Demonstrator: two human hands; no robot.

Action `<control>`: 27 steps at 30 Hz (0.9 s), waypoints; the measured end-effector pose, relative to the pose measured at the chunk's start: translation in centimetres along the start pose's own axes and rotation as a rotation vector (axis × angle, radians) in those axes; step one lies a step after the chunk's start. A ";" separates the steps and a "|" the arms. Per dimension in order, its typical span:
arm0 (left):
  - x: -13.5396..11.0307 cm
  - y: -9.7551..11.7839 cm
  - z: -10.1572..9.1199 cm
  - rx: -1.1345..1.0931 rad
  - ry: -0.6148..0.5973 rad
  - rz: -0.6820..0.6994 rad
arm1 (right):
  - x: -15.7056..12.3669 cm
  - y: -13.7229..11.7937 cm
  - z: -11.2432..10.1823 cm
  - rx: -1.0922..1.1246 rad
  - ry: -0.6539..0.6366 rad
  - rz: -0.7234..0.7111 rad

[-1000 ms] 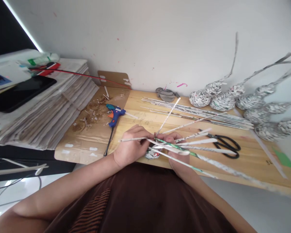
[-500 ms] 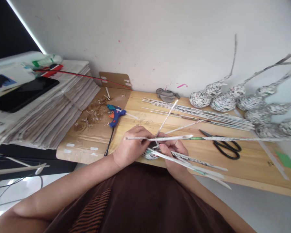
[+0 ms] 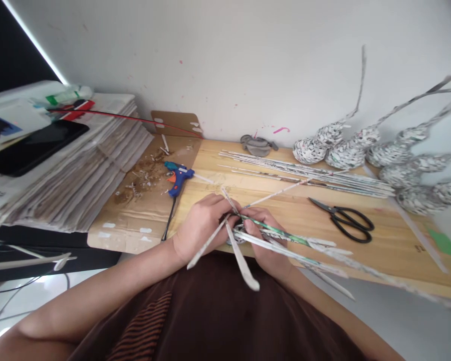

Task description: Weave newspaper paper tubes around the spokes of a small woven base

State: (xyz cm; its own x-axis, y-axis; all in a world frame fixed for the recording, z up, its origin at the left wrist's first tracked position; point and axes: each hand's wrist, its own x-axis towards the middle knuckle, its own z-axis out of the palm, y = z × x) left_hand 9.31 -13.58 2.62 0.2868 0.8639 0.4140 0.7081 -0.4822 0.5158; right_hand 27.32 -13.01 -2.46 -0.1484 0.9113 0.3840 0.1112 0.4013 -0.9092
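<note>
Two paper tubes (image 3: 242,260) have swung down toward the lap; left hand (image 3: 201,225) and right hand (image 3: 266,243) each grip the tubes' crossing, best kept pinched tight against slipping

Glue gun (image 3: 177,176) lies on the bench (image 3: 394,245) behind the left hand (image 3: 200,226); scissors (image 3: 345,218) right of the right hand (image 3: 263,239); paper rods (image 3: 304,174) behind both.

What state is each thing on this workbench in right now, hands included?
paper-tube weave, unfinished, spokes splayed outward
left hand, closed on the weave
right hand, closed on its spokes
scissors, shut, lying flat
glue gun, lying on its side, untouched
loose tubes, lying side by side
</note>
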 end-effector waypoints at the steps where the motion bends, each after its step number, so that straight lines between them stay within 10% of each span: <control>1: 0.0 0.0 -0.1 -0.005 -0.003 0.000 | 0.0 0.0 0.0 -0.015 -0.002 0.007; 8: -0.2 -0.3 0.5 0.017 0.036 -0.012 | -0.1 0.0 -0.1 -0.001 0.014 0.009; 17: 0.3 0.9 -0.7 0.056 -0.048 -0.093 | -0.6 0.1 -1.4 -0.408 -0.056 -0.393; 27: -0.1 1.0 -0.1 0.069 -0.013 -0.133 | -1.2 -0.5 -2.1 -0.536 -0.098 -0.272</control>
State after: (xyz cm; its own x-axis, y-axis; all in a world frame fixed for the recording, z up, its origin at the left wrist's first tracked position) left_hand 9.91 -14.14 3.21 0.1951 0.9216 0.3356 0.7830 -0.3524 0.5125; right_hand 29.52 -14.11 -2.17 -0.3283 0.7668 0.5516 0.5319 0.6326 -0.5629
